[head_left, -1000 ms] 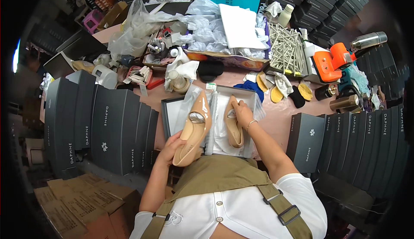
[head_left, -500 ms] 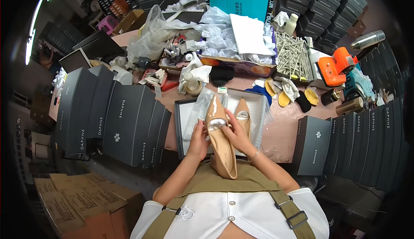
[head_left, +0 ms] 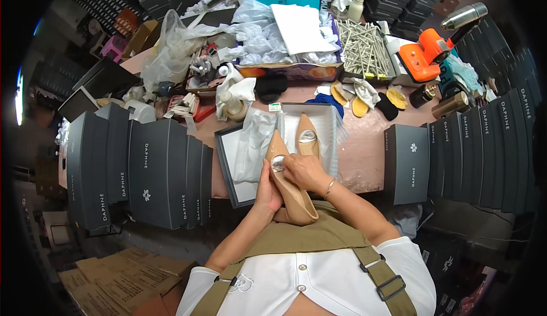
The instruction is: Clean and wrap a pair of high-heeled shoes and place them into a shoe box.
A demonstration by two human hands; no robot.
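Observation:
A glossy beige pointed-toe shoe [head_left: 292,197] rests tilted against my lap, its toe pointing away from me. My left hand [head_left: 268,189] is closed around its left side. A silvery-white wad of stuffing [head_left: 278,163] fills the toe opening. At that opening my right hand [head_left: 305,172] is closed, its fingertips bent down beside the wad and partly hidden. The matching shoe [head_left: 306,129], also stuffed, lies in an open grey shoebox [head_left: 335,145], partly covered by my right hand. White tissue paper [head_left: 255,142] is spread over the left part of the box.
Grey shoeboxes stand in rows at left [head_left: 156,173] and right [head_left: 407,165]. Behind are a glass bottle [head_left: 232,106], a carton of crumpled paper [head_left: 290,72], a tray of pale sticks [head_left: 364,45], yellow pads [head_left: 359,108] and an orange heat-gun stand [head_left: 419,62]. Brown cartons [head_left: 122,282] lie lower left.
My right hand has gone from gripping the shoe's side to bending its fingers into the opening. The shoe's toe has come lower and nearer me. The head view has shifted slightly.

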